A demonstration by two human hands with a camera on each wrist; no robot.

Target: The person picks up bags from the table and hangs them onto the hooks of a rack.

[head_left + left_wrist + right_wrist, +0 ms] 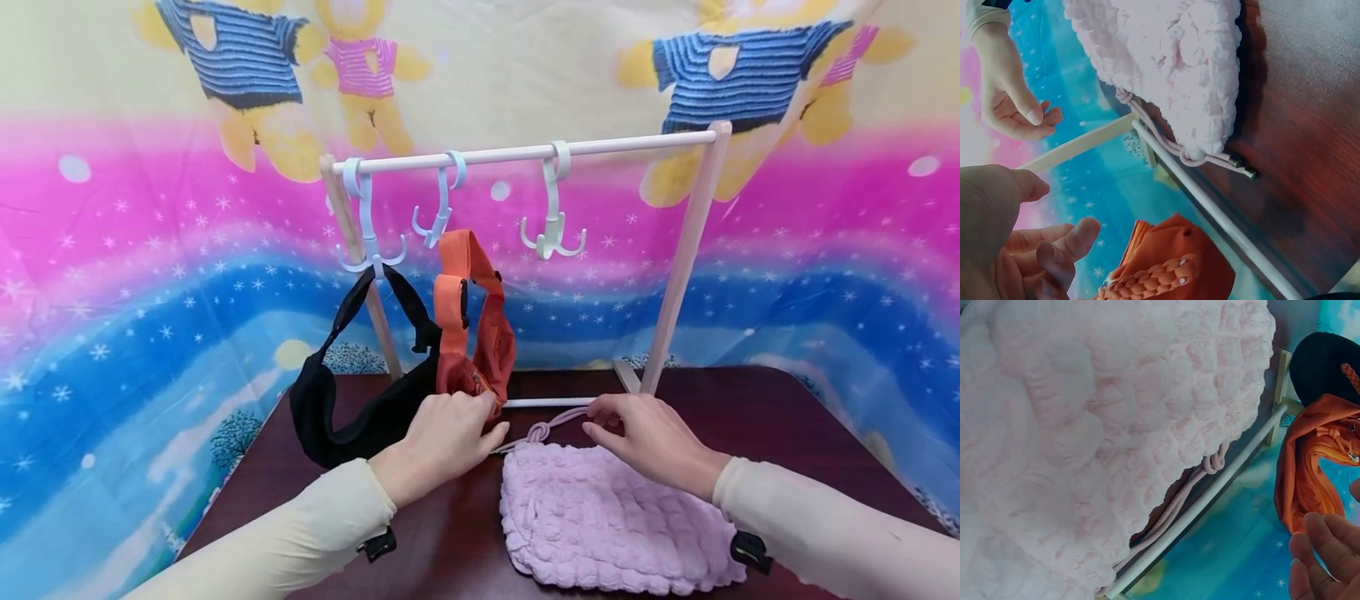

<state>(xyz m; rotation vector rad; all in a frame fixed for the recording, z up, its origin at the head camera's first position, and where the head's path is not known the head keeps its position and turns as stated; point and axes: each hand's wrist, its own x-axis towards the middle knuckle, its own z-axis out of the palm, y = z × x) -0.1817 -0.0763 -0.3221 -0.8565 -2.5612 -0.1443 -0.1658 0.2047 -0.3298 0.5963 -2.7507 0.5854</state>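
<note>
A pink puffy quilted bag (600, 517) lies on the table, its knotted drawstring cord (538, 431) trailing along the far edge. My left hand (442, 437) hovers left of it with loosely bent fingers and nothing in them; in the left wrist view its fingers (1079, 240) are apart from everything. Over the bag's far right part, my right hand (652, 437) is raised, also holding nothing, as the left wrist view shows. An orange bag (491, 333) hangs just beyond my left hand, its strap reaching the middle hook. Beside it a black bag (322, 408) hangs from the left hook.
A wooden rack with a white top rail (630, 145) stands on the dark red table (750, 450). Its right hook (552, 225) carries no bag. A white lower bar (551, 403) runs behind the pink bag. A patterned cloth (825, 275) hangs behind.
</note>
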